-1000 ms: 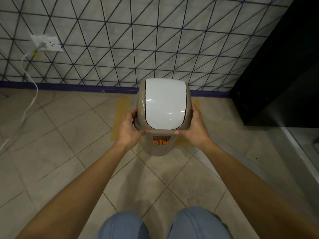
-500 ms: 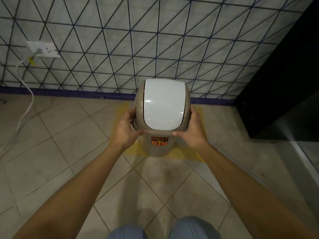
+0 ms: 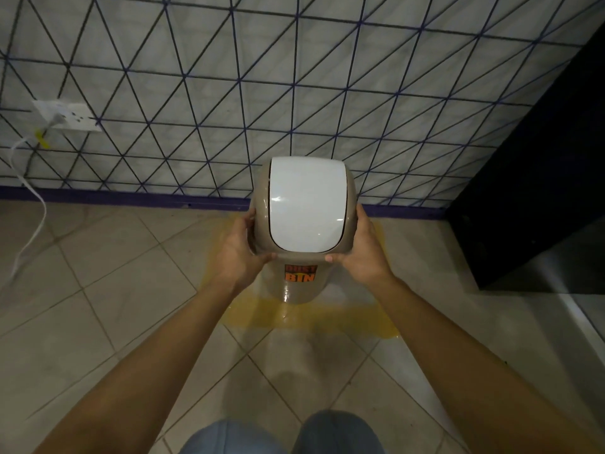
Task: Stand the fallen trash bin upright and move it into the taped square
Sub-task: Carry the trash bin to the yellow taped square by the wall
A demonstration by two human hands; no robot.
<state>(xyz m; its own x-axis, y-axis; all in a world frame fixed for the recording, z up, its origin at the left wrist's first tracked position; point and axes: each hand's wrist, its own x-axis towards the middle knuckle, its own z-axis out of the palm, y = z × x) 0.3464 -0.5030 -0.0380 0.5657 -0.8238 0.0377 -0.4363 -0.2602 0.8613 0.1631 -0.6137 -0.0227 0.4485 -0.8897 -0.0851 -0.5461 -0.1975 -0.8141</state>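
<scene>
Since the earlier frames the trash bin [image 3: 302, 224] has been travelling forward toward the wall, and much more of the taped square [image 3: 314, 314] is now showing around its base, including the whole near strip of yellow tape. The bin is standing upright, its white swing lid [image 3: 306, 206] facing up and an orange "DUST BIN" label [image 3: 300, 273] facing the person. Its lower body is sitting inside the yellow outline, just behind the near strip and roughly midway between the left and right strips; whether the base is touching the floor or hanging just above it cannot be told.

The left hand [image 3: 240, 253] is gripping the left side of the bin's top rim, fingers curled round the far side and thumb lying along the near edge. The right hand [image 3: 361, 253] is doing the same on the right side, closed on the rim with the thumb pointing inward under the lid.

The square is lying on the beige floor tiles [image 3: 108, 276] against the purple skirting of the triangle-patterned wall [image 3: 196, 109]. A black cabinet [image 3: 540, 191] is standing just right of the square, and a white cable [image 3: 31, 221] is trailing from a wall socket [image 3: 70, 115] well to the left.
</scene>
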